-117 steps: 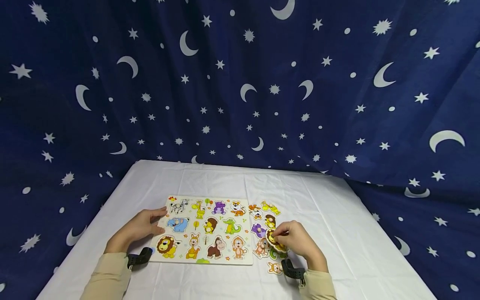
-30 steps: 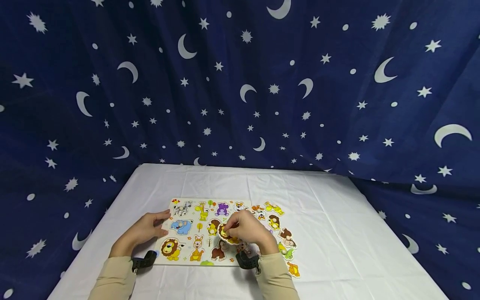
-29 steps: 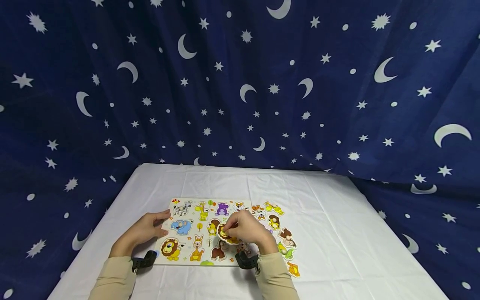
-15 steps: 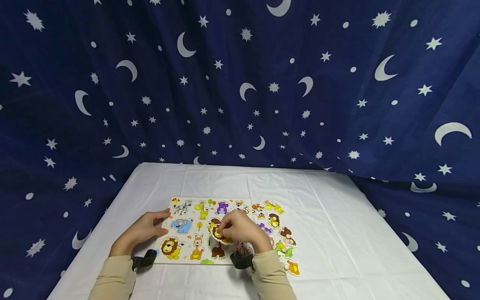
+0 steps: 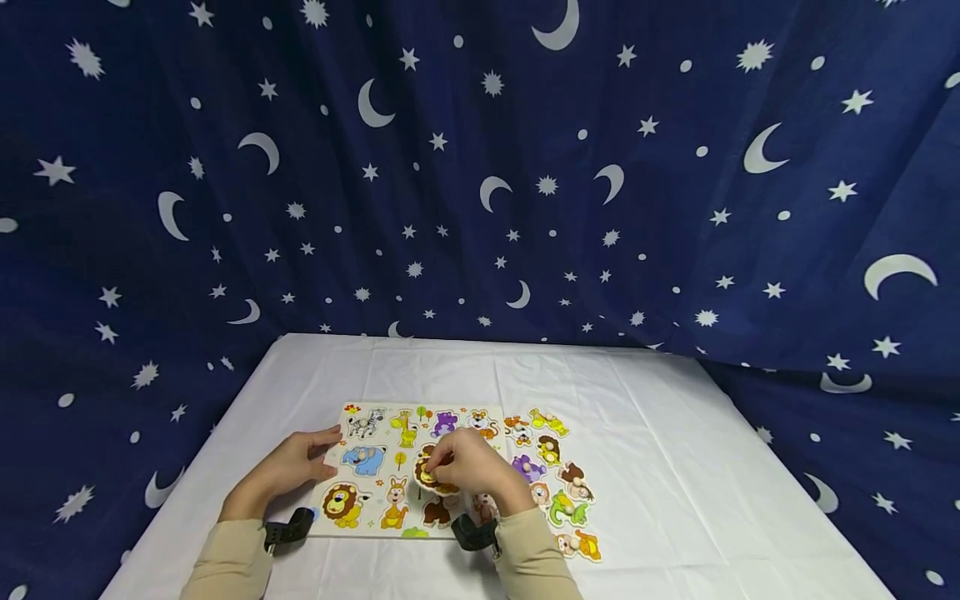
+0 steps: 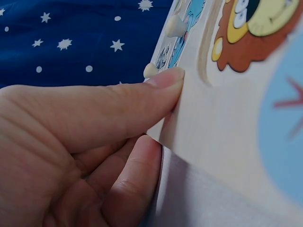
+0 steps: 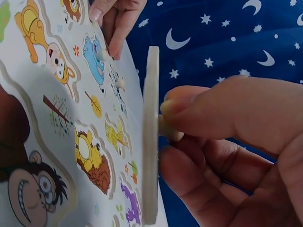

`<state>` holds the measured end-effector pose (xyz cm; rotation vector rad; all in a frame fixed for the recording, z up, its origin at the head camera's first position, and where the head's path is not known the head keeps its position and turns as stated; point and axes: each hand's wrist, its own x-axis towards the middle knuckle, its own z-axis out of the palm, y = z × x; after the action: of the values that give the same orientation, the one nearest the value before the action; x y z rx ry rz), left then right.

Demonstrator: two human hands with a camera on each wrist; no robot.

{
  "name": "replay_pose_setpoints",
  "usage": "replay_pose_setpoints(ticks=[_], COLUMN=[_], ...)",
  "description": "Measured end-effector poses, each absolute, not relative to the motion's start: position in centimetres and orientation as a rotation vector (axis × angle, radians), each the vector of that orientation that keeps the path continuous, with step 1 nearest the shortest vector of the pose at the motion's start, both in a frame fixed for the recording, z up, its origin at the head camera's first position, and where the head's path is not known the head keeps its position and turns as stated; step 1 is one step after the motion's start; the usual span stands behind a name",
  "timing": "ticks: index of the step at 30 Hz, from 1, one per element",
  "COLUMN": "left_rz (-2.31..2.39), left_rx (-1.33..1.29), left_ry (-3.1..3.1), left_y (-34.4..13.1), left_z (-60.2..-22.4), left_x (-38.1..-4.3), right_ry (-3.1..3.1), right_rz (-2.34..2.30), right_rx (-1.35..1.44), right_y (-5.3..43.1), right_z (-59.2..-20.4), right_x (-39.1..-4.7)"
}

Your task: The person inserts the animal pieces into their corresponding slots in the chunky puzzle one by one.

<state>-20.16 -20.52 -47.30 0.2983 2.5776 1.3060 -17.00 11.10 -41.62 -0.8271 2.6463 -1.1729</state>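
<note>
A person's right hand [image 5: 476, 462] pinches a lion puzzle piece [image 5: 429, 483] by its small wooden knob [image 7: 171, 131], holding it raised over the middle of a wooden puzzle board [image 5: 356, 532]. The left hand [image 5: 292, 462], thumb and fingers loosely apart, rests at the board's left edge. An elephant piece [image 5: 360, 460] and a zebra piece [image 5: 367, 423] sit in the board; a lion-shaped hollow [image 5: 341, 504] is at lower left. Other animals, including a crocodile piece [image 5: 567, 508], lie to the right on a white-covered bench [image 5: 675, 467]
</note>
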Motion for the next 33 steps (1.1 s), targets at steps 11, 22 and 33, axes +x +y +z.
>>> replay_pose_setpoints(ticks=[11,22,33], left_rz=[1.281,1.285,1.309], left_rx=[0.268,0.293,0.312], left_ry=[2.589,2.593,2.575], left_y=[-20.4,-20.5,-20.6], left_z=[-47.3,-47.1,-47.3], left_x=[-20.2,-20.1,-20.3], right_ry=[2.649,2.659,2.688], right_rz=[-1.169,-1.131,-1.037], right_rx=[-0.845,-0.904,-0.954], right_y=[9.9,8.7,7.3], right_z=[-42.2,-42.0,-42.1], right_x=[-17.2,-17.2,-17.0])
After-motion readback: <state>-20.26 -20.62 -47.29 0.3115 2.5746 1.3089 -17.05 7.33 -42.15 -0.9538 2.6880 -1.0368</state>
